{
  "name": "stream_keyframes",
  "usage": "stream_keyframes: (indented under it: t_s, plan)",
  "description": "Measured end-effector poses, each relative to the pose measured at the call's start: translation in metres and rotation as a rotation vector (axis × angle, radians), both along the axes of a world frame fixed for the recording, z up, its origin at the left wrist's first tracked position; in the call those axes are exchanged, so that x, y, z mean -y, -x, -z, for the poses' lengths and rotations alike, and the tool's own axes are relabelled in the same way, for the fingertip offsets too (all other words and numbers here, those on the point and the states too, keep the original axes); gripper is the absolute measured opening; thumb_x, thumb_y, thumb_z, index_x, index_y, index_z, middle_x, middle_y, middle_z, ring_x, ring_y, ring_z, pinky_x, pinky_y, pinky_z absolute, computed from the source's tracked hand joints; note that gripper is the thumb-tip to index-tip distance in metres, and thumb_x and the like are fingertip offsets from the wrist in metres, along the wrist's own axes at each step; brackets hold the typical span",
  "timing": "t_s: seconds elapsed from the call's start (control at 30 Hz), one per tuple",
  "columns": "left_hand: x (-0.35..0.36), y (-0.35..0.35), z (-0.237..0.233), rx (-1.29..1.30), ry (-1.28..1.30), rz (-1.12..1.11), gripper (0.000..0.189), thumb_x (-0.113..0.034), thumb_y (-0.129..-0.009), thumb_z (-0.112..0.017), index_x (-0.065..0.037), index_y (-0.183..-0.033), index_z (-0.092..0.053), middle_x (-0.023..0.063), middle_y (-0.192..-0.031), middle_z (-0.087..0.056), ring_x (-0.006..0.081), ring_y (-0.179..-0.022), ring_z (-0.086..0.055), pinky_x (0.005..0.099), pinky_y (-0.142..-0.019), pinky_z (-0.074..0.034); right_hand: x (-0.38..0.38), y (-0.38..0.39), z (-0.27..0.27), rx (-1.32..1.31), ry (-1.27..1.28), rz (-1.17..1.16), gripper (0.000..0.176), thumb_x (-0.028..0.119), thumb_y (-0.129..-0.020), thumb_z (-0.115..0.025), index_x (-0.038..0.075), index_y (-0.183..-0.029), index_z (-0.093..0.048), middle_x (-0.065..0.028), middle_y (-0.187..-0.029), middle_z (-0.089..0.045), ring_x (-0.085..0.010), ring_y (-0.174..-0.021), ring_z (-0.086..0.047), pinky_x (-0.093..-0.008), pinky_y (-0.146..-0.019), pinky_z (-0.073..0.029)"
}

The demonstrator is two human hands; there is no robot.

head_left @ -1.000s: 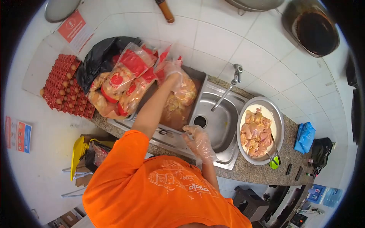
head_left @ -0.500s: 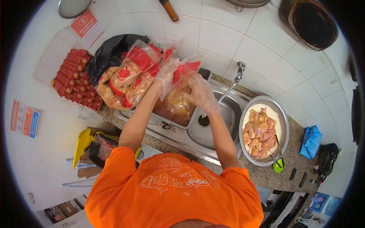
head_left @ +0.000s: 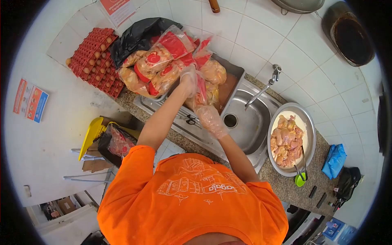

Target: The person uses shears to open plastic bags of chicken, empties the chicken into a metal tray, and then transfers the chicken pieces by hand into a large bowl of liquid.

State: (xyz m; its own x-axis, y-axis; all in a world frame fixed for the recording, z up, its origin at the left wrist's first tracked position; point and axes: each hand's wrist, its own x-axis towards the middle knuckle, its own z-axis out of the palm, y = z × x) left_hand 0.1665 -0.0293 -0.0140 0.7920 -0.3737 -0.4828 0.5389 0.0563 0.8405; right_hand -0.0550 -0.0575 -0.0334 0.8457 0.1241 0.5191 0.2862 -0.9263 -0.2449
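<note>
Both hands wear clear plastic gloves. My left hand (head_left: pixel 188 81) is closed on the upper part of a clear and red plastic bag (head_left: pixel 201 86). Lower down, my right hand (head_left: pixel 210 118) grips the same bag's lower end, its fingers partly hidden by plastic. Just behind the bag, pieces of raw chicken (head_left: pixel 214 72) lie in a grey rectangular tub (head_left: pixel 235 83) with cloudy pinkish liquid. To the left of my left hand, several full bags of chicken (head_left: pixel 153 61) are piled against a black plastic bag (head_left: pixel 136 38).
Right of the tub is a steel sink (head_left: pixel 253 122) with a faucet (head_left: pixel 274 75). A metal bowl (head_left: pixel 312 141) holds chicken and pale flour. Egg trays (head_left: pixel 96 61) stand at the left, above an open yellow-lidded bin (head_left: pixel 92 136). Scissors (head_left: pixel 190 119) lie before the tub.
My right hand has moved down toward the tub's near edge, and the bag now hangs narrow between both hands. Chicken shows uncovered in the tub. The camera view has shifted.
</note>
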Motion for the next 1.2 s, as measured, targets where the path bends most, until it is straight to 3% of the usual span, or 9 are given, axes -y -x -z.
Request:
stream_keyframes:
  t_s: [0.17, 0.37, 0.57, 0.63, 0.77, 0.93, 1.03, 1.17, 1.2]
  plan:
    - [0.004, 0.021, -0.022, -0.007, 0.140, -0.008, 0.031, -0.036, -0.105, -0.049, -0.007, -0.099, -0.060, 0.0100, -0.100, -0.065, 0.0234, -0.083, -0.060, 0.0469, -0.078, -0.052, 0.017, 0.034, -0.041, -0.139, 0.182, 0.000, 0.013, 0.009, -0.079, -0.058, 0.004, -0.089, -0.064, -0.0132, -0.083, -0.065, -0.0332, -0.079, -0.063, -0.0457, -0.070, -0.049]
    - [-0.005, 0.076, -0.045, 0.018, 0.065, 0.059, 0.048, -0.041, -0.100, -0.061, 0.001, -0.121, -0.060, 0.0101, -0.111, -0.063, 0.0215, -0.098, -0.059, 0.0408, -0.086, -0.049, 0.029, 0.048, -0.062, -0.085, -0.133, -0.025, 0.016, 0.005, -0.081, -0.056, 0.003, -0.095, -0.065, -0.0189, -0.089, -0.068, -0.0350, -0.087, -0.068, -0.0443, -0.075, -0.053]
    - [0.004, 0.080, -0.041, 0.227, 0.072, -0.023, 0.058, -0.051, -0.097, -0.063, 0.004, -0.117, -0.064, 0.0090, -0.108, -0.064, 0.0190, -0.093, -0.057, 0.0391, -0.086, -0.047, 0.029, -0.018, -0.064, -0.454, 0.044, 0.022, 0.022, 0.007, -0.082, -0.057, 0.000, -0.101, -0.066, -0.0243, -0.094, -0.069, -0.0384, -0.090, -0.067, -0.0444, -0.080, -0.055]
    - [-0.001, 0.082, -0.065, 0.155, -0.060, -0.032, 0.057, -0.051, -0.097, -0.063, 0.003, -0.113, -0.066, 0.0082, -0.103, -0.065, 0.0183, -0.093, -0.056, 0.0385, -0.086, -0.046, 0.027, -0.036, -0.090, -0.844, 0.461, -0.045, 0.029, 0.015, -0.085, -0.062, 0.003, -0.111, -0.065, -0.0216, -0.103, -0.069, -0.0341, -0.096, -0.067, -0.0433, -0.084, -0.054]
    - [-0.001, 0.059, -0.049, 0.218, -0.061, -0.014, 0.056, -0.045, -0.099, -0.059, 0.006, -0.123, -0.061, 0.0091, -0.109, -0.065, 0.0168, -0.095, -0.057, 0.0338, -0.088, -0.046, 0.045, -0.070, -0.011, -0.821, 0.332, -0.051, 0.032, 0.027, -0.086, -0.059, 0.004, -0.107, -0.067, -0.0185, -0.094, -0.069, -0.0341, -0.086, -0.067, -0.0439, -0.081, -0.054]
    - [0.007, 0.042, -0.024, 0.248, 0.085, -0.145, 0.053, -0.047, -0.100, -0.056, 0.004, -0.103, -0.067, 0.0113, -0.091, -0.068, 0.0227, -0.082, -0.061, 0.0387, -0.078, -0.048, 0.049, -0.074, 0.081, -0.074, -0.131, -0.075, 0.041, 0.042, -0.088, -0.055, 0.007, -0.103, -0.069, -0.0147, -0.082, -0.071, -0.0341, -0.074, -0.066, -0.0446, -0.077, -0.054]
    - [0.007, 0.033, -0.017, 0.384, -0.239, -0.070, 0.053, -0.046, -0.100, -0.058, 0.005, -0.092, -0.071, 0.0103, -0.082, -0.069, 0.0187, -0.077, -0.060, 0.0373, -0.077, -0.049, 0.070, -0.074, 0.068, -0.433, -0.134, -0.293, 0.037, 0.028, -0.091, -0.064, 0.010, -0.123, -0.062, -0.0116, -0.118, -0.065, -0.0257, -0.109, -0.062, -0.0389, -0.089, -0.053]
    - [0.017, 0.023, 0.006, 0.693, -0.247, -0.185, 0.065, -0.054, -0.099, -0.051, 0.006, -0.078, -0.068, 0.0269, -0.074, -0.066, 0.0361, -0.074, -0.068, 0.0449, -0.075, -0.050, 0.076, -0.071, 0.006, -0.765, -0.271, -0.284, 0.031, 0.026, -0.090, -0.064, 0.008, -0.115, -0.066, -0.0113, -0.108, -0.069, -0.0264, -0.099, -0.064, -0.0367, -0.085, -0.054]
    - [0.014, 0.029, -0.001, 0.743, -0.345, -0.242, 0.063, -0.053, -0.099, -0.052, 0.005, -0.081, -0.069, 0.0264, -0.076, -0.068, 0.0351, -0.076, -0.069, 0.0444, -0.076, -0.050, 0.080, -0.071, 0.001, -0.704, -0.095, -0.159, 0.023, 0.028, -0.087, -0.067, 0.006, -0.094, -0.065, -0.0119, -0.094, -0.068, -0.0264, -0.088, -0.065, -0.0369, -0.078, -0.053]
